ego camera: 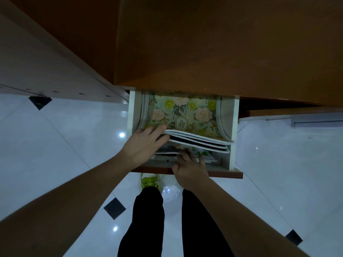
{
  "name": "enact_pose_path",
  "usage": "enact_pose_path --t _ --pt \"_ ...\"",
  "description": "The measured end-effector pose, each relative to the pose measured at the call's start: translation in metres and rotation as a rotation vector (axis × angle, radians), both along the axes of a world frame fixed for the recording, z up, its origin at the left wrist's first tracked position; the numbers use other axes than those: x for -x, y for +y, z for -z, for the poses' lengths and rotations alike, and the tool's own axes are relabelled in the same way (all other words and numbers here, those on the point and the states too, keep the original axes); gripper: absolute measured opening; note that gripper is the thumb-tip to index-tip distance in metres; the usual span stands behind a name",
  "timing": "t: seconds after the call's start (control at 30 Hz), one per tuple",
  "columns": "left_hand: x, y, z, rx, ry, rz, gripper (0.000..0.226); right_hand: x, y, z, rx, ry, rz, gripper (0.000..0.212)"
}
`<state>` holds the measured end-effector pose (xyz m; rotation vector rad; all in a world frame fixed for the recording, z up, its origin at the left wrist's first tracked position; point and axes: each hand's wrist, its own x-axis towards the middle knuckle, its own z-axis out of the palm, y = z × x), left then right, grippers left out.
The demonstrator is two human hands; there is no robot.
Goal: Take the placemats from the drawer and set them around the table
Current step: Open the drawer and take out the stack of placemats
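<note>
A white drawer (234,127) stands pulled out from under a brown table top (204,43). Inside lies a stack of floral placemats (185,112) with white edges, their near ends lifted and curling up. My left hand (146,143) holds the lifted near edge of the upper mats at the drawer's left side, fingers on top. My right hand (189,167) reaches over the drawer front, its fingers spread on the lower mats underneath. What lies at the bottom of the drawer is partly hidden.
The drawer's brown front panel (228,174) juts toward my legs. Glossy white floor tiles (74,136) with black diamond insets surround me. A brown shelf unit (55,67) runs along the left. My green shoe (148,180) stands just below the drawer.
</note>
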<state>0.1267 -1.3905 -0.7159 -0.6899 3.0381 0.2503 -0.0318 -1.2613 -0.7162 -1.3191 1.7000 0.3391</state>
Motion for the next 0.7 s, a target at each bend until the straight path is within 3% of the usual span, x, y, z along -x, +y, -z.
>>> enact_pose_path --t 0.17,0.43,0.7 --pt "0.003 0.01 0.002 -0.141 -0.074 -0.061 0.042 -0.004 0.022 -0.009 0.315 0.143 0.019 0.051" --pt "0.0 0.016 0.006 -0.112 -0.009 -0.086 0.02 -0.002 0.027 -0.015 0.499 0.228 0.053 0.052" --pt "0.002 0.013 -0.007 -0.191 -0.092 -0.107 0.059 0.001 0.022 -0.028 0.62 0.175 0.125 0.047"
